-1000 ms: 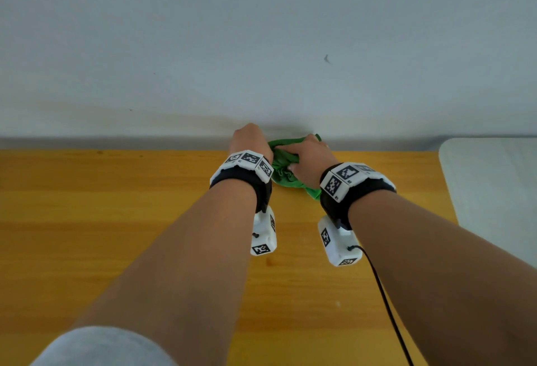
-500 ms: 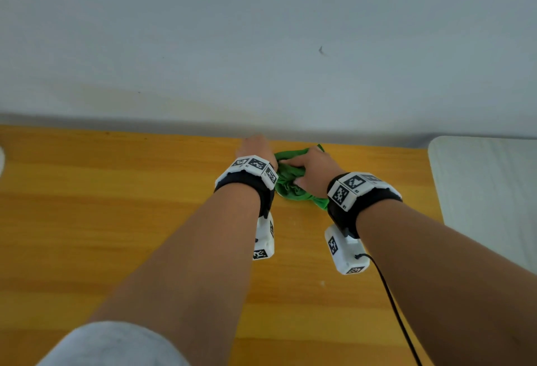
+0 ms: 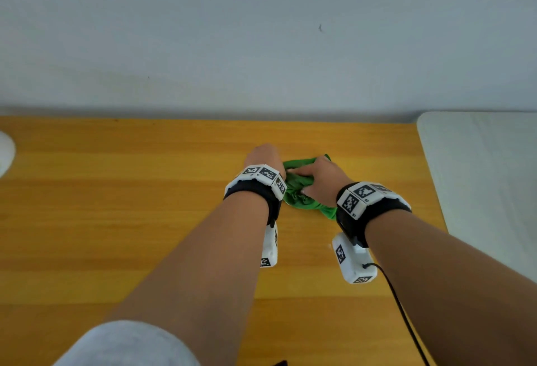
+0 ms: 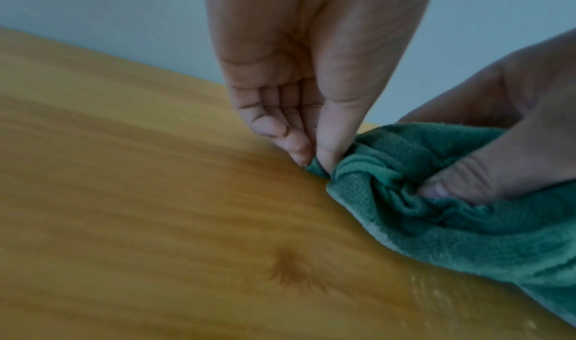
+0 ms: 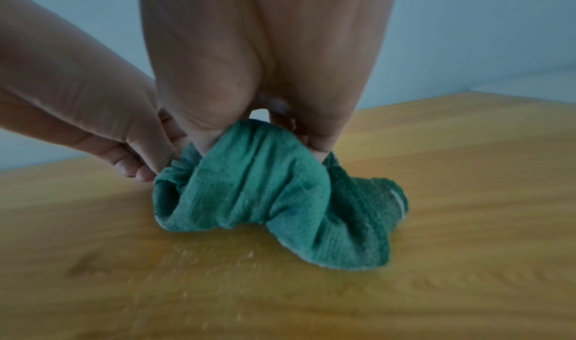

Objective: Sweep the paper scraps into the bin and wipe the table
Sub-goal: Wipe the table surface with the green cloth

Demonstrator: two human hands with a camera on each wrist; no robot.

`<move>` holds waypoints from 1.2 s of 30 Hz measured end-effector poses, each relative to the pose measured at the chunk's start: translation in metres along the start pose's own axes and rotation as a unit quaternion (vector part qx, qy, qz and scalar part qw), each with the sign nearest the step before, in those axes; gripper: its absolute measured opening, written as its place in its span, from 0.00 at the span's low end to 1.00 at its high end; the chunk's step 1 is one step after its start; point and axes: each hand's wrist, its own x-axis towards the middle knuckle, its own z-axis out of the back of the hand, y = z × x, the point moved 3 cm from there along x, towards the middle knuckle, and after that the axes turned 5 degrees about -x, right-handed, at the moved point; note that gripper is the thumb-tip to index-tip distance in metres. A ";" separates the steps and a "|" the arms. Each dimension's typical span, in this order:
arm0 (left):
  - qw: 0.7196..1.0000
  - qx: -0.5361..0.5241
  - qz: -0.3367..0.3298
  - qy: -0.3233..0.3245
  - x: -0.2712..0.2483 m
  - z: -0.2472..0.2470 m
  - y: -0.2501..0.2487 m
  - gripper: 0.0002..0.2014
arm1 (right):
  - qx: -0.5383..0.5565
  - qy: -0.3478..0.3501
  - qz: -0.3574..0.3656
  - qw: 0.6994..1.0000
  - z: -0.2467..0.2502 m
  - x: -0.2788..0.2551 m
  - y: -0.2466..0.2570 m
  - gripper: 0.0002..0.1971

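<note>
Both hands, left hand (image 4: 311,74) and right hand (image 3: 321,181), pinch green cloth (image 5: 265,185) on table (image 3: 116,205).

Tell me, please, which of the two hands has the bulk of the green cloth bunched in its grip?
The right hand: it grips the bunched middle of the green cloth, while the left hand only pinches one corner.
</note>
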 end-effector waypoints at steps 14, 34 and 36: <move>0.999 0.000 -0.039 0.020 -0.046 -0.035 0.015 0.19 | 0.035 -0.012 -0.032 0.999 -0.040 -0.059 0.002 0.26; 0.997 0.011 -0.064 0.051 -0.127 -0.091 0.048 0.18 | 0.056 0.006 -0.059 0.997 -0.109 -0.143 0.009 0.27; 0.996 0.015 -0.062 0.055 -0.134 -0.094 0.052 0.18 | 0.053 0.009 -0.055 0.997 -0.113 -0.148 0.010 0.27</move>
